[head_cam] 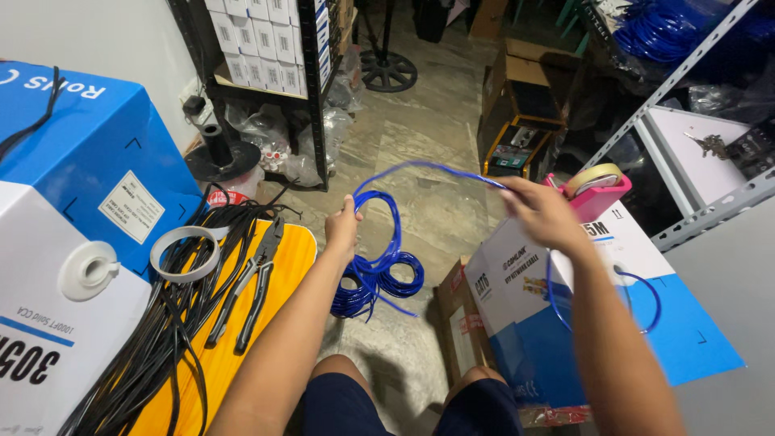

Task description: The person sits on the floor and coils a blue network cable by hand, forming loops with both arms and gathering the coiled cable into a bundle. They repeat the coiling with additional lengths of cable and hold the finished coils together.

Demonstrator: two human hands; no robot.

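Note:
My left hand (343, 228) grips a coil of blue cable (378, 274) whose loops hang below it over the floor. A strand of the same cable arcs up and to the right, where my right hand (542, 211) pinches it. From there the cable runs down into a hole in the blue and white cable box (565, 323) beside my right knee.
A yellow stool (278, 266) on the left carries black cables (169, 323), pliers (250, 295) and a tape roll (187, 252). A large blue and white box (73, 210) stands far left. A pink tape dispenser (596, 187) sits on the right box. Shelves, cartons and metal racking surround the floor.

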